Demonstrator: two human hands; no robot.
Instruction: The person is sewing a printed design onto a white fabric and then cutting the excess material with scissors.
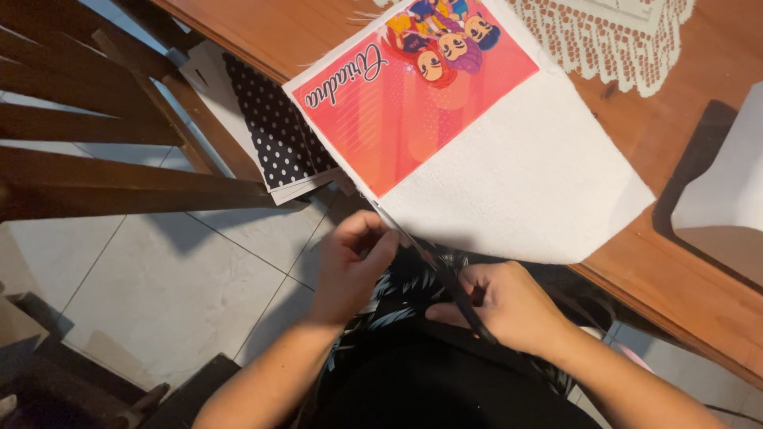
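Head view: my right hand (pixel 513 306), lower centre-right, is closed round dark scissors (pixel 445 278). Their long axis runs diagonally up-left toward the near corner of the white sheet (pixel 524 183), which overhangs the wooden bench (pixel 683 286) edge. The sheet's upper half carries a pink-red cartoon print (pixel 413 95). My left hand (pixel 354 262), lower centre, is pinched narrow at the blade tips by that corner and sits nearer the sheet. A polka-dot card (pixel 278 127) lies upper left.

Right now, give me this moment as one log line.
right hand: holds scissors | left hand: pinches sheet edge | blades: at sheet's lower-left edge | sheet: overhangs table
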